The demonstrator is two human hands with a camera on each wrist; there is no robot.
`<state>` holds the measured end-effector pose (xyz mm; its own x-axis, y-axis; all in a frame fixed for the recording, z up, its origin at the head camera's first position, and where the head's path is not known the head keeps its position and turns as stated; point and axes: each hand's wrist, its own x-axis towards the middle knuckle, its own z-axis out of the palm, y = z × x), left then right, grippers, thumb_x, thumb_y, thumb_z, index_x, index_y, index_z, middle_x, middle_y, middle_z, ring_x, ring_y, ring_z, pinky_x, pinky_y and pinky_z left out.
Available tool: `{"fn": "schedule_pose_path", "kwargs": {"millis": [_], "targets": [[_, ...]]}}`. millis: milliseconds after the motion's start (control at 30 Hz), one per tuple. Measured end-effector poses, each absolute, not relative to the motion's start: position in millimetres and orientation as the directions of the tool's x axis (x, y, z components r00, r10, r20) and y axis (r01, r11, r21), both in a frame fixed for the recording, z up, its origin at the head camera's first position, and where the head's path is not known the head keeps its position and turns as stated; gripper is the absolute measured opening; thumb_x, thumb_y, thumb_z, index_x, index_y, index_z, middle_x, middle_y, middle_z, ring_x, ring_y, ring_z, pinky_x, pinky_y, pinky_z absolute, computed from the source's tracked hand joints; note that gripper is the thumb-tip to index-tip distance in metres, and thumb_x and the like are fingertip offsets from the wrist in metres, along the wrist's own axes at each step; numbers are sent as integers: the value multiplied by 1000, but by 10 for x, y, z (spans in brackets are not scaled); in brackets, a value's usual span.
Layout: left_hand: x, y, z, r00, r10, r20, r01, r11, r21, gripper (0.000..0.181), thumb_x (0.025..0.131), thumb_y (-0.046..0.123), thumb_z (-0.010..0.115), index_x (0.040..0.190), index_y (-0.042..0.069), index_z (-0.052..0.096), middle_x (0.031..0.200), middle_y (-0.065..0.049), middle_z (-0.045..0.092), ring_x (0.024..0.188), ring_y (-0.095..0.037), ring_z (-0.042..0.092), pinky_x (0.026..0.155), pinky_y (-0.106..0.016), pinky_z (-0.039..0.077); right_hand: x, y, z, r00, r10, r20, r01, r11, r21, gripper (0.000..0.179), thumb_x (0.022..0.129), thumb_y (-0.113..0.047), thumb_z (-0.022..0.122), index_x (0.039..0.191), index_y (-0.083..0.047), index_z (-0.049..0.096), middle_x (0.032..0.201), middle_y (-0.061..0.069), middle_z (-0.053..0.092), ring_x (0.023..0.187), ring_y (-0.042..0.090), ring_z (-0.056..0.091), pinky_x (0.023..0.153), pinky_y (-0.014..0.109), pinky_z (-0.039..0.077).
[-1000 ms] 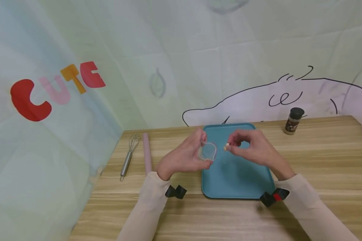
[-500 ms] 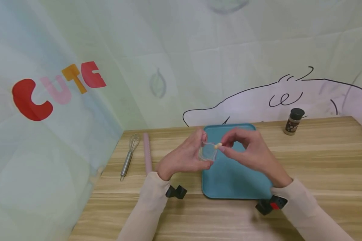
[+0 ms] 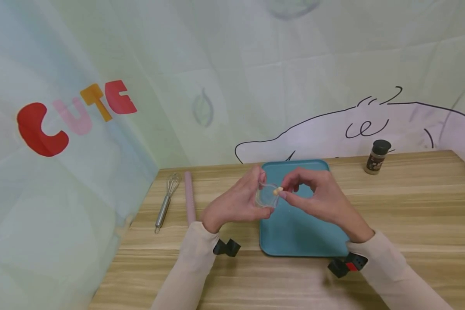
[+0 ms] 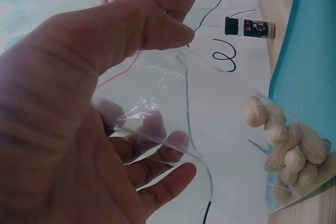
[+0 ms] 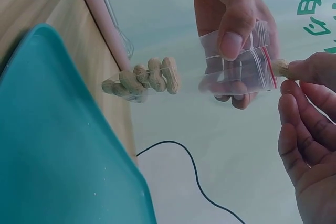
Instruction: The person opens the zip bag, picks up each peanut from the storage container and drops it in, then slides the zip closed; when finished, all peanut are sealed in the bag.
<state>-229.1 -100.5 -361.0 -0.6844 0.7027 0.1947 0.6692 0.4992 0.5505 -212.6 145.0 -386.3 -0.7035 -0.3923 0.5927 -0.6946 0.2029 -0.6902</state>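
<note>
My left hand (image 3: pixel 238 198) holds a clear zip bag (image 5: pixel 236 80) by its upper part, thumb on one side and fingers on the other, its mouth spread open. Several unshelled peanuts (image 4: pixel 294 145) are gathered in the bottom of the bag, which hangs over the tray. My right hand (image 3: pixel 317 193) pinches a single peanut (image 3: pixel 277 190) between thumb and fingertips, right at the bag's red-striped mouth. In the right wrist view most of that peanut (image 5: pixel 281 68) is covered by the thumb.
Below the hands lies a blue tray (image 3: pixel 302 241) on the wooden table (image 3: pixel 232 280). A whisk (image 3: pixel 165 204) and a pink rod (image 3: pixel 190 198) lie at the left. At the back right stands a black-capped seasoning jar (image 3: pixel 377 157).
My right hand has moved left with the peanut, from over the tray to the mouth of the bag. The left hand stays in place holding the bag.
</note>
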Motion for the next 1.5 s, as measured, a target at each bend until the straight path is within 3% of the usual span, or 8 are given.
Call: {"fn": "schedule_pose_path", "kwargs": {"millis": [667,867,1067,1233,1500], "targets": [[-2290,-1006,-3615,-689,699,192,665,503,553,55,83,16,82,115,4,39,106,-10,43,100,-30,50,83,-30,37,-2137,1459,-3874,-729,-395,559,-664,210,-717,19,91,-1,81,102,-16,77,94,-4,76,87,11,64,80,29,57],[-2284,-1004,-3617,-690,689,223,672,496,550,55,84,16,84,114,2,40,105,-13,46,99,-23,47,85,-31,40,-2139,1471,-3862,-746,-411,524,-642,236,-729,13,94,-6,79,104,-15,77,94,-3,76,86,12,64,80,28,56],[-2279,-993,-3606,-741,624,246,625,510,591,60,86,21,88,116,7,38,106,-12,50,102,-27,54,88,-33,45,-2154,1483,-3865,-750,-458,478,-626,254,-738,11,96,-9,77,102,-18,76,93,-7,74,84,12,63,78,28,55],[-2258,-983,-3585,-784,584,211,568,537,623,62,90,29,88,116,9,36,109,-11,46,107,-26,51,91,-35,44,-2164,1477,-3869,-735,-481,478,-640,259,-723,11,94,-12,82,101,-18,78,93,-9,76,84,10,64,78,30,55],[-2259,-976,-3588,-783,587,207,570,541,618,69,85,24,93,116,8,34,112,-16,46,110,-29,51,94,-35,43,-2168,1462,-3878,-739,-437,513,-666,355,-656,8,93,-11,81,97,-18,81,86,-11,76,79,6,64,77,29,54]]}}
